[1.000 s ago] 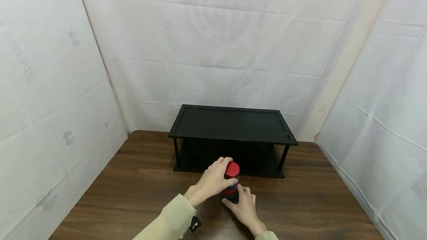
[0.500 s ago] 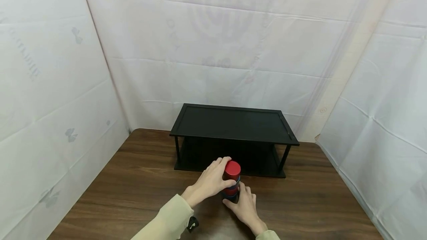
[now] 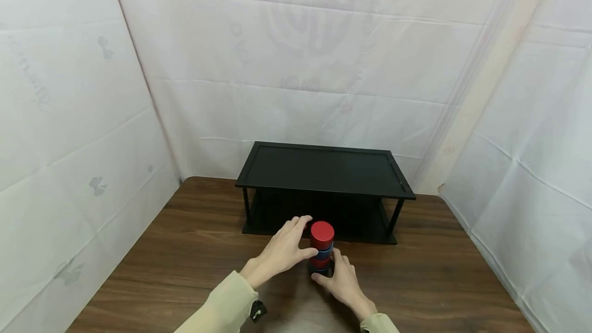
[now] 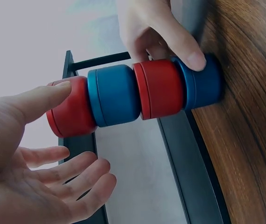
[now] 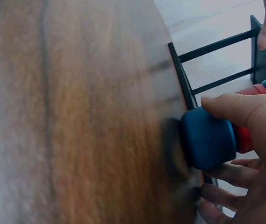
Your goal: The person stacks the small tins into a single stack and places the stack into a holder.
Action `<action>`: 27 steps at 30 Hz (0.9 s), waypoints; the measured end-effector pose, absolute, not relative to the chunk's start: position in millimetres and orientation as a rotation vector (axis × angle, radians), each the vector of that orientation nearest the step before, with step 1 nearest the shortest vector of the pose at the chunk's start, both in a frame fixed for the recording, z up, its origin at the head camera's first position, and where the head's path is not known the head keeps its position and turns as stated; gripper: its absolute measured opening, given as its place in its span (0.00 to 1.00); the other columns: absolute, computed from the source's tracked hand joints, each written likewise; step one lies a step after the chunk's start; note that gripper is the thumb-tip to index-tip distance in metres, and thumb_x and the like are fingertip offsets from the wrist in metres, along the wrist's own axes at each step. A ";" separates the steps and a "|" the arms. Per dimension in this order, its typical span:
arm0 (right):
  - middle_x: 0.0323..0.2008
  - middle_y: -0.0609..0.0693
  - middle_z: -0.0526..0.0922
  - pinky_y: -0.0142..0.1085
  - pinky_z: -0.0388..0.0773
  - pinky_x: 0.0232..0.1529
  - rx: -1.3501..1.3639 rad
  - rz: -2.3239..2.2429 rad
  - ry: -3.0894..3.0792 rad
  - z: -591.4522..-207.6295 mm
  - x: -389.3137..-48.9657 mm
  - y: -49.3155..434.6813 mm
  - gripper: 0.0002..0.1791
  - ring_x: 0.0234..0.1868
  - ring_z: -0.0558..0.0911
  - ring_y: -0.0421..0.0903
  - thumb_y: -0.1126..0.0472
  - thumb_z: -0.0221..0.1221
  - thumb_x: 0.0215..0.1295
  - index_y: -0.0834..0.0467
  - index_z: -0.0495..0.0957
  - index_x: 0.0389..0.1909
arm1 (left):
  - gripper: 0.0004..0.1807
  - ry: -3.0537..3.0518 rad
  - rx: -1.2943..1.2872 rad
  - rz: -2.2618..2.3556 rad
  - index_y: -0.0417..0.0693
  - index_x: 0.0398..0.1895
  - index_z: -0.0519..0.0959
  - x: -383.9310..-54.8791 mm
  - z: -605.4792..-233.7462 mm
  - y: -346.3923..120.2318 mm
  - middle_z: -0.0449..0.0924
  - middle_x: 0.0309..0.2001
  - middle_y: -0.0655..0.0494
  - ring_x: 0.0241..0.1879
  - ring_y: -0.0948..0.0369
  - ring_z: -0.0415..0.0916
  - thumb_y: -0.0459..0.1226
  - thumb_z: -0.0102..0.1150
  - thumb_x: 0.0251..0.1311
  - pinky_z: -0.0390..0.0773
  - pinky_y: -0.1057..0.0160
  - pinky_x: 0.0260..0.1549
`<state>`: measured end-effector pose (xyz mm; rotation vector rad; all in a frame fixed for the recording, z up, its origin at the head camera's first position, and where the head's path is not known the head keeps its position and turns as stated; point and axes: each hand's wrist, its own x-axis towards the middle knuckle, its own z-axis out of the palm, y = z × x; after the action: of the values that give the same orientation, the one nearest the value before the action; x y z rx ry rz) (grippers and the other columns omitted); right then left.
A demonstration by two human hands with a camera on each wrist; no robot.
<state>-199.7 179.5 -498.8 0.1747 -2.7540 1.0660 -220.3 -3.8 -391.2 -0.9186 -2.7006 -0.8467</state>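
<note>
Small round lidded tins stand in an upright stack on the table. On top is a red tin, over a blue tin, then a lower red tin, with the bottom blue tin at the base. My left hand is at the upper left of the stack, fingers spread away from it and thumb tip overlapping its side in the head view. My right hand holds the bottom blue tin between thumb and fingers; the right wrist view shows the thumb along its side.
Just behind the stack stands a black two-tier rack with posts at its ends. The wooden table extends on both sides. White sheets close in the back and sides. A black device shows at my left cuff.
My left hand has let go of the upper tins and drawn back to the left, its fingers opening. The stack stays upright, and my right hand remains at its base.
</note>
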 end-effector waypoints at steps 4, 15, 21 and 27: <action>0.51 0.61 0.74 0.55 0.68 0.48 0.203 1.083 -2.768 -491.1 -195.8 182.9 0.43 0.51 0.71 0.57 0.45 0.65 0.47 0.63 0.60 0.59 | 0.38 -2.685 -0.927 -0.854 0.46 0.62 0.60 -219.5 -390.0 -10.9 0.69 0.54 0.49 0.51 0.54 0.68 0.50 0.62 0.50 0.71 0.52 0.47; 0.54 0.59 0.73 0.56 0.68 0.47 0.250 0.998 -2.901 -467.0 -172.3 193.1 0.43 0.53 0.69 0.58 0.43 0.63 0.49 0.61 0.59 0.61 | 0.35 -2.661 -0.867 -0.933 0.49 0.63 0.61 -207.3 -381.9 -31.0 0.66 0.57 0.54 0.55 0.57 0.62 0.56 0.53 0.55 0.65 0.46 0.52; 0.56 0.56 0.71 0.60 0.63 0.50 0.257 0.905 -2.891 -444.7 -159.5 194.2 0.43 0.57 0.68 0.56 0.35 0.58 0.49 0.59 0.64 0.60 | 0.35 -2.621 -0.793 -0.946 0.52 0.64 0.61 -199.4 -374.4 -39.6 0.62 0.62 0.57 0.61 0.59 0.56 0.61 0.43 0.58 0.59 0.47 0.57; 0.55 0.52 0.73 0.56 0.64 0.52 0.312 0.712 -2.798 -419.6 -152.3 195.0 0.35 0.58 0.69 0.53 0.43 0.61 0.51 0.58 0.69 0.57 | 0.34 -2.596 -0.784 -0.898 0.55 0.66 0.57 -197.2 -368.9 -44.1 0.57 0.66 0.59 0.65 0.59 0.50 0.60 0.34 0.62 0.53 0.46 0.61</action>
<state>-152.3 195.0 -419.6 0.3121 -2.7976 0.7116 -197.2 -44.1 -368.9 -0.7844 -2.5963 -0.8980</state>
